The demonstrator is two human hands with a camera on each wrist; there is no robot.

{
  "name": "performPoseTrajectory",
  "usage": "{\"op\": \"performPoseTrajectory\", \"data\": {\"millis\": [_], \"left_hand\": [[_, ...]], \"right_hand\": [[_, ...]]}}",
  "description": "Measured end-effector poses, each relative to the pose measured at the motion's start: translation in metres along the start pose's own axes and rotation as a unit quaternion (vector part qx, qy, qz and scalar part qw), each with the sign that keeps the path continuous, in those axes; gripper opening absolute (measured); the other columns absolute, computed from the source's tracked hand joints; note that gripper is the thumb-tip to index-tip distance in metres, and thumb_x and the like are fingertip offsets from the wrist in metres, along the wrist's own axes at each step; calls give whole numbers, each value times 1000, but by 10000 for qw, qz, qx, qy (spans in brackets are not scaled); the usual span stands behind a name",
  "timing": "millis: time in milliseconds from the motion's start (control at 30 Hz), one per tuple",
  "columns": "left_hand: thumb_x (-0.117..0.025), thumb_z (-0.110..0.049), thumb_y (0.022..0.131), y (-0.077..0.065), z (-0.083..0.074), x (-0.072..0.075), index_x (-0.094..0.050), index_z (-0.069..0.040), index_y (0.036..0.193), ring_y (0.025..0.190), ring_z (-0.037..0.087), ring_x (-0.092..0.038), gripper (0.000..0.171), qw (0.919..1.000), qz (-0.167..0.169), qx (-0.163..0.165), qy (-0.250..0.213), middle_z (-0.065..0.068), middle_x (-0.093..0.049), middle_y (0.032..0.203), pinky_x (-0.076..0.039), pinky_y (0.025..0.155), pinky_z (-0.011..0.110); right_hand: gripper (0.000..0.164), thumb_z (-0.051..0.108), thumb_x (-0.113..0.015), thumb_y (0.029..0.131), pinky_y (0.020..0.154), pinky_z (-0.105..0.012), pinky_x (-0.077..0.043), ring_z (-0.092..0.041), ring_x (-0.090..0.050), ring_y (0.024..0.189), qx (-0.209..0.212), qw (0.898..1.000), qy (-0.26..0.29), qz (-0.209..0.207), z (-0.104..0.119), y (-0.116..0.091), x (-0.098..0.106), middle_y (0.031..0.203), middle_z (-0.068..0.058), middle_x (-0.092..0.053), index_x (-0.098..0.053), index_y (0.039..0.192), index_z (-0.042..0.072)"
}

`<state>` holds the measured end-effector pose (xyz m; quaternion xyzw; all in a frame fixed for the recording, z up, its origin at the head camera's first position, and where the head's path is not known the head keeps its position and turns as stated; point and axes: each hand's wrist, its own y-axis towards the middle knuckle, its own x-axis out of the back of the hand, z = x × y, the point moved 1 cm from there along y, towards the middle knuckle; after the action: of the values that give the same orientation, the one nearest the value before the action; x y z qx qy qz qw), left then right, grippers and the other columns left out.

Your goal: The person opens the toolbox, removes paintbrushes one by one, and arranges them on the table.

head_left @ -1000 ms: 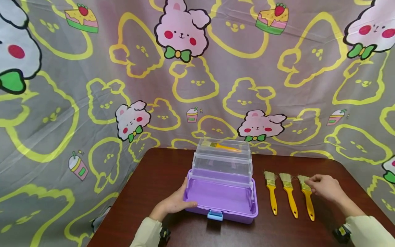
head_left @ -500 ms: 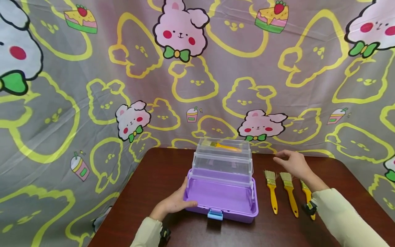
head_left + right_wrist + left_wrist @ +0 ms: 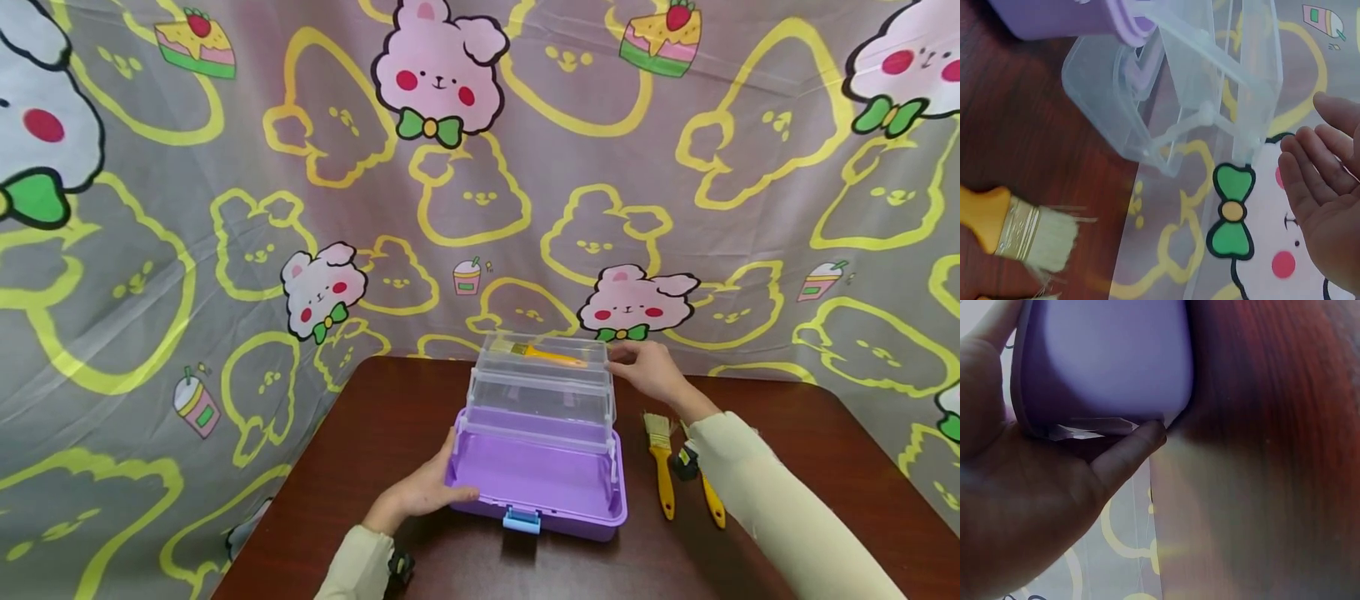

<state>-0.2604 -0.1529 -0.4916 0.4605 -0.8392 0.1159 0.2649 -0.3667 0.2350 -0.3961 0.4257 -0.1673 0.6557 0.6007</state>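
Note:
A purple toolbox (image 3: 570, 523) with a light-blue latch (image 3: 522, 520) stands with its clear tiered trays (image 3: 543, 390) raised. In the topmost tray lies a yellow-handled paintbrush (image 3: 557, 358). My left hand (image 3: 423, 490) grips the box's left end; in the left wrist view its fingers (image 3: 1129, 456) lie along the purple wall (image 3: 1110, 362). My right hand (image 3: 652, 371) holds nothing and hovers by the upper tray's right end. The right wrist view shows its fingers (image 3: 1310, 165) loosely bent, close to the clear tray (image 3: 1257, 119); contact is unclear.
Right of the box, a paintbrush (image 3: 662, 475) lies on the dark wooden table (image 3: 375, 433). A second paintbrush (image 3: 713, 503) is partly covered by my right sleeve (image 3: 780, 500). A cartoon-patterned curtain (image 3: 480, 183) hangs behind the table.
My right hand has moved left, from the rightmost paintbrush to the raised trays' right end. That brush is now hidden behind the sleeve. My left hand stays on the box.

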Motion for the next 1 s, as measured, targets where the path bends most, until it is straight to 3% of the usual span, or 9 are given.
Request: {"op": "performPoseTrajectory", "data": {"millis": [500, 733, 1000], "left_hand": [[-73, -32, 83, 0, 0, 1, 15, -1, 148, 137, 38, -21, 113, 9991, -30, 357, 231, 29, -1, 153, -19, 108, 54], [-73, -35, 82, -1, 2, 2, 14, -5, 149, 138, 37, -19, 114, 9995, -28, 288, 161, 25, 2, 154, -19, 108, 53], [-73, -32, 83, 0, 2, 1, 17, -6, 148, 137, 39, -20, 114, 10000, 26, -5, -9, 22, 2, 155, -20, 107, 55]], "right_hand": [[35, 16, -68, 88, 77, -41, -52, -31, -61, 99, -10, 9971, 578, 484, 7, 35, -30, 109, -17, -66, -64, 117, -2], [36, 16, -67, 89, 82, -43, -50, -33, -60, 103, 131, 9962, 328, 800, 8, 44, -39, 111, -18, -65, -62, 118, -4], [33, 10, -66, 87, 83, -45, -50, -32, -62, 99, 577, 9947, -412, 740, 13, 42, -46, 108, -18, -66, -63, 115, -7]]}}
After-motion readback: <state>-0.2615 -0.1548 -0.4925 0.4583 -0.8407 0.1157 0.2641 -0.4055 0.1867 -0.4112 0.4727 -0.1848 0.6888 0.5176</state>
